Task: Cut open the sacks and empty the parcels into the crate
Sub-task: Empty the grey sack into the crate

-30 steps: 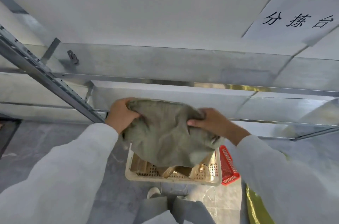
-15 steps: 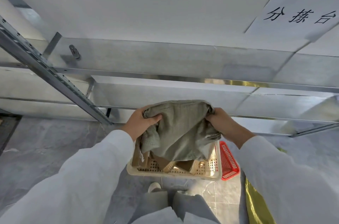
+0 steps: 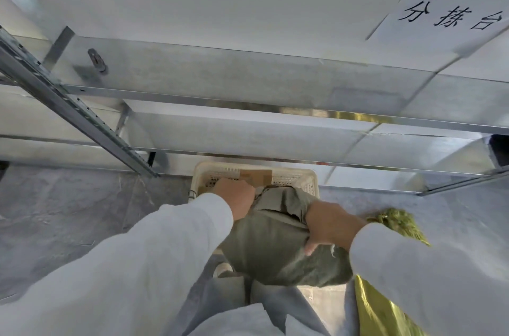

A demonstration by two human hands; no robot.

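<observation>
A crumpled grey-green sack [image 3: 278, 242] hangs low over the near side of a cream perforated crate [image 3: 308, 178] on the floor. My left hand [image 3: 237, 195] grips the sack's upper left edge, close above the crate. My right hand [image 3: 330, 225] clutches its right side, thumb pressed into the fabric. Brown cardboard parcels [image 3: 256, 176] lie inside the crate; most of its contents are hidden by the sack and my arms.
A metal sorting table [image 3: 248, 76] with a paper sign [image 3: 451, 16] stands right behind the crate, its slanted leg [image 3: 82, 121] at the left. A yellow-green sack [image 3: 391, 225] lies on the grey floor at my right. My legs and a shoe [image 3: 223, 269] are below.
Both hands have lowered the sack from chest height down to the crate's near side. The view has tilted, so the crate's far rim and a parcel now show; the red basket is hidden.
</observation>
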